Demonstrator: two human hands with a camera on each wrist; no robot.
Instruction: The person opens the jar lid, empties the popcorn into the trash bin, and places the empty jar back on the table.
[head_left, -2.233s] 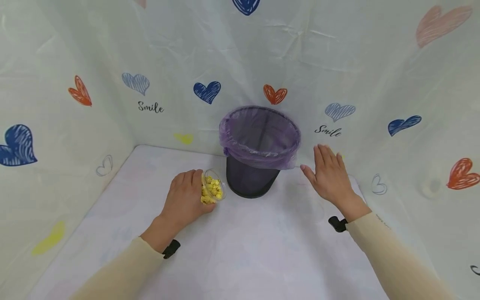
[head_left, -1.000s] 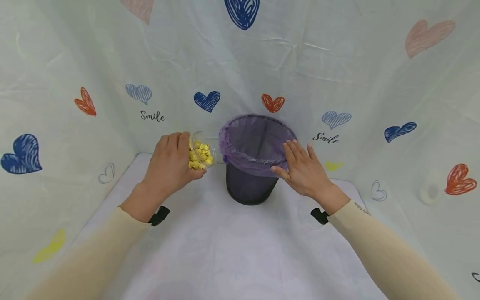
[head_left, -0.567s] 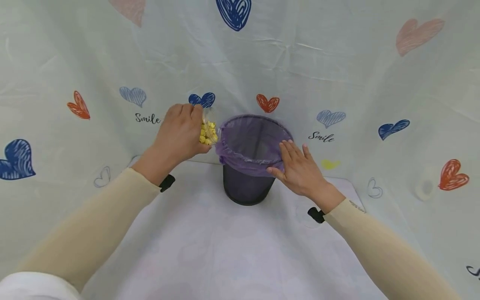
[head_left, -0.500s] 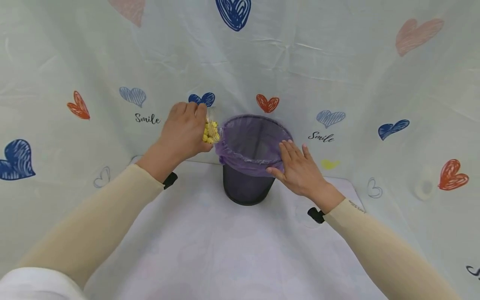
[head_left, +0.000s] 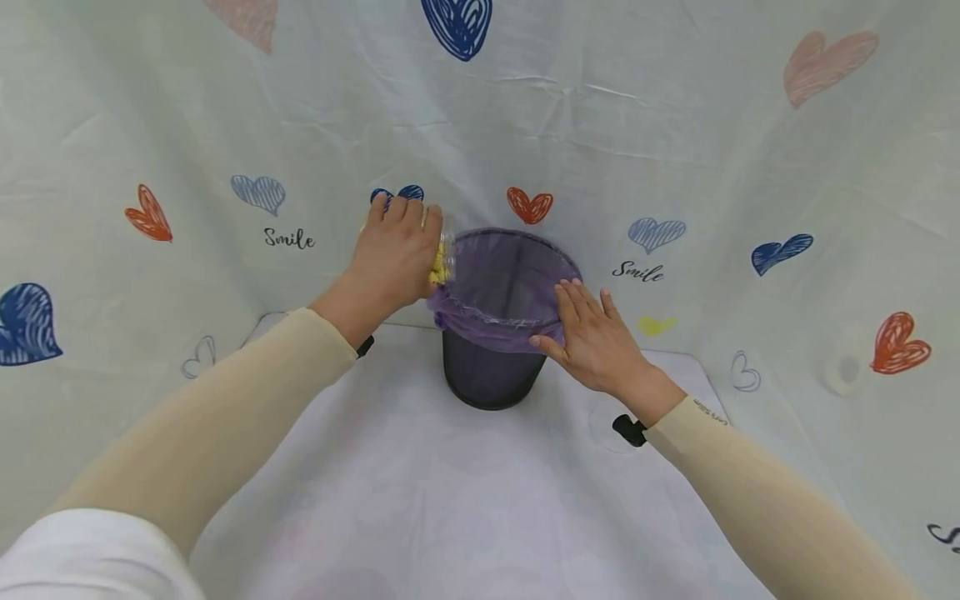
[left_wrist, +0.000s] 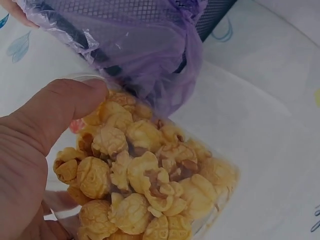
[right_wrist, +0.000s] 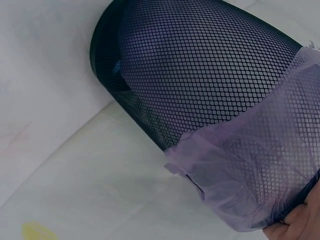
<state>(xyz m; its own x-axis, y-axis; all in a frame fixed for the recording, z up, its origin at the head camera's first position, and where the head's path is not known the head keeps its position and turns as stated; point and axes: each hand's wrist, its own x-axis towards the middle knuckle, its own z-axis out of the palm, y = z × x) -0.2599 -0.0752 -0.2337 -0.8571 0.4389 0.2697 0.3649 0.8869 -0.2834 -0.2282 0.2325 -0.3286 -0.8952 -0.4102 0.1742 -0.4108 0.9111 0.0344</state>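
Note:
My left hand (head_left: pixel 397 254) grips a clear jar (head_left: pixel 448 250), tilted on its side, at the left rim of a wastebasket. Yellow popcorn (left_wrist: pixel 145 175) fills much of the jar in the left wrist view, and my thumb lies along its edge near the mouth. The black mesh wastebasket (head_left: pixel 491 375) stands upright, lined with a thin purple bin bag (head_left: pixel 487 331) folded over its rim. My right hand (head_left: pixel 596 342) rests against the right side of that rim with its fingers straight. In the head view the left hand hides most of the jar.
A white-covered table (head_left: pixel 465 500) carries the wastebasket near its back edge. Behind it hangs a pale curtain (head_left: pixel 585 125) printed with hearts and the word Smile, which also encloses both sides.
My left hand has lifted the popcorn jar and brought it right, up to the wastebasket's left rim. The right hand has come leftward onto the bagged rim and stayed there.

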